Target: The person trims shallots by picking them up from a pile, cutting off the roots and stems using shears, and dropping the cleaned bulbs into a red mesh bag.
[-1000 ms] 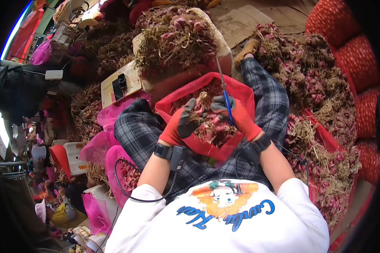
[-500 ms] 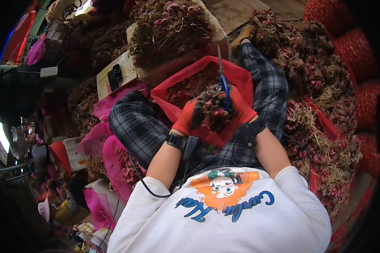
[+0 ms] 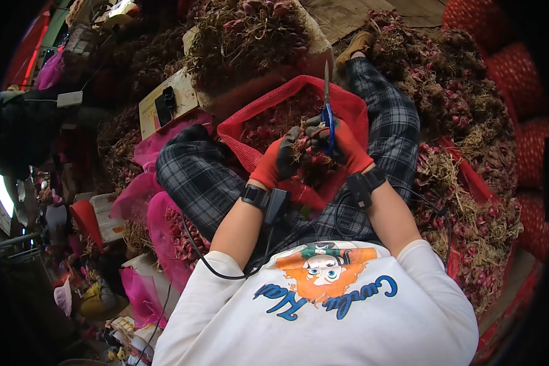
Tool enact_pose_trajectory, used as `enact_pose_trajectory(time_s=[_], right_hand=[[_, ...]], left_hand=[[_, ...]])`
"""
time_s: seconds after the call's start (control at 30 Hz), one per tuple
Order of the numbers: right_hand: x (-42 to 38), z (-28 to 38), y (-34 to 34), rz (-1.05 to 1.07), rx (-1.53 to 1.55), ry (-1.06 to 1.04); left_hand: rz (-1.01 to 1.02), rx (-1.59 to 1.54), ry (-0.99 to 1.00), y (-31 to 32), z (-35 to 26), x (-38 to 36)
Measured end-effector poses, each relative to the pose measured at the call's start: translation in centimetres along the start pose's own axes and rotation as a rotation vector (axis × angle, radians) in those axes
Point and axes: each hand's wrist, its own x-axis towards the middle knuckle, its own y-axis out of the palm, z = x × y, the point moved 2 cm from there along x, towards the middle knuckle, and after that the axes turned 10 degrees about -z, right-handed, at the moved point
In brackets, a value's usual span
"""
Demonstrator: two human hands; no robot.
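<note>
Blue-handled scissors (image 3: 328,116) point up and away, their blades together, held in my right hand (image 3: 343,143) in a red and black glove. My left hand (image 3: 279,158), gloved the same way, is closed on a small bunch of shallots (image 3: 300,146) with dry roots and stalks. Both hands are close together over an open red mesh bag (image 3: 235,135) between my legs. Loose shallots (image 3: 271,125) lie inside the bag. My fingertips are partly hidden by the bunch and the scissors.
A large heap of shallots (image 3: 457,116) lies at the right, another pile (image 3: 247,39) ahead. A black phone-like device (image 3: 165,107) rests on a board at the left. Pink mesh bags (image 3: 165,232) lie beside my left leg. Filled red sacks (image 3: 518,73) line the far right.
The bunch in my left hand looks smaller, and my hands have shifted slightly. The scissors have moved a little to the right and stand more upright.
</note>
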Motion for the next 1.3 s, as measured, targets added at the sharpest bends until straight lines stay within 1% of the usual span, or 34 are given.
enact_pose_trajectory(time_s=[0.03,0.07,0.13,0.17,0.23,0.27,0.3,0.37,0.43,0.47,0.57,0.63,0.67,0.7,0.77,0.8,0.87,0.93,0.97,1.0,1.07,1.1,1.17,1.2,1.3], right_hand=[[0.0,-0.1,-0.1,-0.005,-0.003,-0.023],[-0.2,-0.2,0.0,-0.01,-0.007,-0.047],[-1.3,0.8,1.5,-0.079,-0.151,-0.105],[-1.6,1.2,2.0,-0.113,-0.225,-0.136],[-1.3,0.8,1.6,-0.112,-0.113,-0.175],[-1.0,0.6,1.3,-0.112,-0.055,-0.197],[-0.8,0.6,0.7,-0.111,-0.03,-0.173],[-0.3,0.6,-0.8,-0.11,0.021,-0.123],[0.1,0.1,-2.0,-0.103,0.003,-0.106],[-0.2,0.4,-1.7,-0.103,-0.005,-0.099],[-1.2,1.0,0.2,-0.08,-0.097,-0.154],[-1.7,1.3,0.9,-0.052,-0.181,-0.077],[-1.8,1.3,1.1,-0.041,-0.222,-0.04],[-1.8,1.1,1.1,-0.024,-0.18,-0.057],[-1.5,0.7,0.8,0.005,-0.096,-0.089],[-1.4,0.6,0.6,-0.004,-0.114,-0.081],[-1.3,0.5,0.5,-0.025,-0.153,-0.065],[-1.6,0.6,0.4,0.008,-0.115,-0.062],[-1.8,1.0,0.7,0.025,-0.095,-0.061],[-2.1,1.3,1.2,0.035,-0.182,-0.101],[-2.7,1.8,2.3,0.057,-0.358,-0.181],[-2.7,1.4,2.0,0.04,-0.4,-0.162],[-2.4,0.4,1.6,0.002,-0.48,-0.126],[-2.6,0.6,1.7,0.001,-0.562,-0.167],[-2.2,0.5,1.4,0.002,-0.313,-0.106]], left_hand=[[-0.045,0.073,-0.014,0.0,0.1,0.0],[-0.062,0.236,0.034,-0.3,-1.0,0.0],[-0.102,0.558,0.127,-1.0,-4.0,0.0],[-0.169,0.522,0.205,-1.0,-3.5,0.1],[-0.299,0.452,0.358,-0.8,-1.3,0.5],[-0.261,-0.022,0.093,-0.9,-0.3,1.0],[-0.208,-0.494,-0.176,-0.6,0.6,1.4],[-0.161,-0.823,-0.477,-0.1,1.1,1.4],[-0.194,-0.54,-0.526,-0.4,-2.8,1.3],[-0.157,-0.563,-0.565,-0.3,-2.3,1.4],[-0.228,-0.481,-0.489,-0.3,-2.1,0.9],[-0.234,0.153,-0.059,-1.2,-0.6,0.6],[-0.288,0.083,-0.047,-1.4,-0.8,0.6],[-0.341,0.014,-0.031,-1.6,-0.9,0.6],[-0.526,-0.91,-0.408,-0.9,-0.7,0.8],[-0.567,-0.919,-0.424,-1.0,-0.2,1.1],[-0.541,-0.517,-0.141,-1.0,-1.2,0.6],[-0.443,-0.038,0.1,-1.2,-2.0,0.4],[-0.36,0.238,0.202,-1.8,-2.0,0.3],[-0.271,0.512,0.301,-2.0,-1.8,0.2],[-0.286,0.445,0.258,-1.8,-1.2,0.5],[-0.293,0.411,0.237,-1.6,-1.0,0.6],[-0.354,0.469,0.193,-1.3,-1.1,0.6],[-0.385,0.498,0.171,-1.2,-1.2,0.6],[-0.338,0.194,0.064,-1.5,0.5,0.7]])
